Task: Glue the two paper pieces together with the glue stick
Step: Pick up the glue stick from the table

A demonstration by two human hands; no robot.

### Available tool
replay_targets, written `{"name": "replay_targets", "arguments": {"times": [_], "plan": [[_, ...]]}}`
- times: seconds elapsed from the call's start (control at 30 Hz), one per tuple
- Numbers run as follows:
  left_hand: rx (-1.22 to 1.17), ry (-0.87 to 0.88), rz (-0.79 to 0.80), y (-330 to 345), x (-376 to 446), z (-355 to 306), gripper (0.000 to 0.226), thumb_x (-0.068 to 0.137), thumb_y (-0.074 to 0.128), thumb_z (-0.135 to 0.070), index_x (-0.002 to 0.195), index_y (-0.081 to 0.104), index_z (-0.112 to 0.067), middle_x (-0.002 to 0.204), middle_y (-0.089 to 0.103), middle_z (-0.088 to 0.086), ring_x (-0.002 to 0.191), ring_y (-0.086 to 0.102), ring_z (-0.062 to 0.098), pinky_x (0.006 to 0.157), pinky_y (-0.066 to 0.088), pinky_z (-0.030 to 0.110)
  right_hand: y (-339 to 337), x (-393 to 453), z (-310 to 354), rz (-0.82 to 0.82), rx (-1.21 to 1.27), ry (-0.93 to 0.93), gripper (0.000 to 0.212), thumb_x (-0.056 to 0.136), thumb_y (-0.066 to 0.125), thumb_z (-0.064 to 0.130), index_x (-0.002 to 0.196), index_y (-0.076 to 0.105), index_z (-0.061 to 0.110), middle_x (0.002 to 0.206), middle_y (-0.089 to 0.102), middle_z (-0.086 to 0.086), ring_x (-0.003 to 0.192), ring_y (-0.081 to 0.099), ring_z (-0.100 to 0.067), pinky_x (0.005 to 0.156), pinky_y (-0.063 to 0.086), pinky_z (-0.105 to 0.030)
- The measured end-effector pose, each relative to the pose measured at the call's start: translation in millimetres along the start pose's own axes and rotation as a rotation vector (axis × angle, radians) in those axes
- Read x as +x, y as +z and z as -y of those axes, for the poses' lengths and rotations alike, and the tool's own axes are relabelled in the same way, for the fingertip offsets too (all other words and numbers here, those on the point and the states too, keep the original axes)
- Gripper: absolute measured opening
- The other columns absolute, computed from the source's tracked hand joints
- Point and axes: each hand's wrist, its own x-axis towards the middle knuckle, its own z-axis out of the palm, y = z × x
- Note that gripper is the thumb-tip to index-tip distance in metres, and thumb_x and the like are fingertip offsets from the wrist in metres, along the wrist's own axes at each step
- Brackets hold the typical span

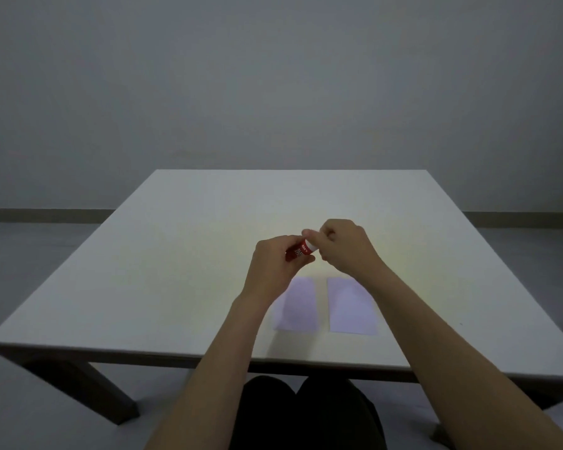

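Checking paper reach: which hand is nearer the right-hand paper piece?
Right. The right hand is above its far end; the left hand, holding the glue stick, is over the other sheet.

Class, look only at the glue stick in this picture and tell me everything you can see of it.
The glue stick is a small red tube with white print on its side, too blurred to read, and a white end or cap. It looks like plastic. It is held above the table, tilted, white end up and to the right. The left hand grips the red body; the right hand pinches the white end. It touches neither paper piece.
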Motion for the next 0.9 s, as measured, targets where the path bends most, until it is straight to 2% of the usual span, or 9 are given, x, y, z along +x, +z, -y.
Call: {"name": "replay_targets", "arguments": {"times": [0.07, 0.17, 0.27, 0.33, 0.43, 0.53, 0.6, 0.73, 0.9], "plan": [[0.029, -0.001, 0.001, -1.4, 0.7, 1.9, 0.019, 0.077, 0.074, -0.017, 0.096, 0.073, -0.013, 0.069, 0.066, -0.001, 0.057, 0.051, 0.009, 0.061, 0.043, 0.026, -5.6, -3.3, -4.4, 0.082, 0.045, -0.129, 0.008, 0.086, 0.06, 0.02, 0.086, 0.06, 0.012, 0.088, 0.064, -0.005, 0.073, 0.055, -0.02, 0.06, 0.042, -0.021], [0.097, -0.017, 0.017, -2.4, 1.6, 3.9, 0.015, 0.08, 0.071, -0.023, 0.09, 0.072, -0.012, 0.068, 0.066, 0.006, 0.058, 0.049, 0.019, 0.059, 0.043, 0.033, -8.0, -5.0, -9.6, 0.176, 0.025, -0.154, 0.037, 0.081, 0.069, 0.024, 0.115, 0.054, 0.021, 0.105, 0.061, -0.005, 0.075, 0.056, -0.018, 0.067, 0.044, -0.019], [0.153, -0.026, 0.059, -0.6, 0.7, 1.1, 0.014, 0.079, 0.071, -0.02, 0.092, 0.072, -0.016, 0.075, 0.07, 0.006, 0.067, 0.059, 0.025, 0.066, 0.048, 0.038, -7.1, 0.3, -5.5, 0.14, -0.047, 0.05, 0.042, 0.081, 0.061, 0.052, 0.093, 0.059, 0.012, 0.08, 0.068, -0.008, 0.049, 0.058, -0.017, 0.055, 0.043, -0.023], [0.178, -0.035, 0.087, -0.2, 1.0, 0.9, 0.021, 0.079, 0.071, -0.021, 0.099, 0.072, -0.017, 0.078, 0.071, 0.003, 0.069, 0.059, 0.021, 0.066, 0.048, 0.034, -9.1, 3.7, -6.4, 0.137, -0.075, 0.002, 0.033, 0.088, 0.057, 0.038, 0.081, 0.063, 0.006, 0.069, 0.068, -0.009, 0.043, 0.056, -0.015, 0.049, 0.041, -0.021], [0.137, -0.101, 0.134, -3.4, 2.9, 5.8, 0.022, 0.08, 0.069, -0.024, 0.102, 0.069, -0.018, 0.07, 0.065, -0.005, 0.061, 0.055, 0.013, 0.06, 0.042, 0.024, -17.1, 7.6, -14.0, 0.084, 0.025, -0.113, 0.01, 0.084, 0.06, 0.012, 0.092, 0.065, 0.013, 0.082, 0.064, -0.003, 0.054, 0.06, -0.011, 0.056, 0.047, -0.022], [-0.05, -0.24, 0.137, -7.3, 1.0, 12.6, 0.022, 0.082, 0.067, -0.021, 0.103, 0.066, -0.017, 0.075, 0.071, -0.002, 0.067, 0.068, 0.016, 0.061, 0.05, 0.023, -28.4, 17.4, -41.9, -0.134, 0.065, -0.061, 0.02, 0.08, 0.062, 0.003, 0.099, 0.063, 0.011, 0.09, 0.065, -0.013, 0.067, 0.064, -0.025, 0.063, 0.046, -0.019], [-0.145, -0.294, 0.108, -8.7, -2.7, 15.7, 0.017, 0.083, 0.067, -0.021, 0.099, 0.064, -0.018, 0.081, 0.074, 0.0, 0.076, 0.071, 0.017, 0.068, 0.053, 0.025, -32.8, 22.2, -72.7, -0.235, -0.072, 0.022, 0.027, 0.079, 0.065, 0.004, 0.105, 0.06, 0.004, 0.093, 0.066, -0.021, 0.082, 0.063, -0.034, 0.073, 0.044, -0.029], [-0.486, -0.386, 0.051, -6.9, -8.3, 13.8, 0.014, 0.084, 0.067, -0.013, 0.098, 0.064, -0.009, 0.093, 0.075, -0.001, 0.093, 0.07, 0.014, 0.095, 0.052, 0.039, -24.2, 15.3, -125.8, -0.182, -0.278, 0.163, 0.02, 0.084, 0.054, 0.002, 0.102, 0.06, -0.004, 0.103, 0.064, -0.024, 0.098, 0.058, -0.038, 0.081, 0.043, -0.038], [-0.84, -0.427, -0.014, -8.5, -7.6, 3.6, 0.02, 0.085, 0.063, -0.002, 0.097, 0.066, -0.017, 0.104, 0.074, 0.006, 0.107, 0.067, 0.021, 0.101, 0.047, 0.042, -25.7, 12.6, -129.1, -0.042, -0.512, 0.142, 0.041, 0.085, 0.058, 0.014, 0.126, 0.052, 0.009, 0.122, 0.055, -0.022, 0.11, 0.051, -0.039, 0.09, 0.043, -0.044]]}}
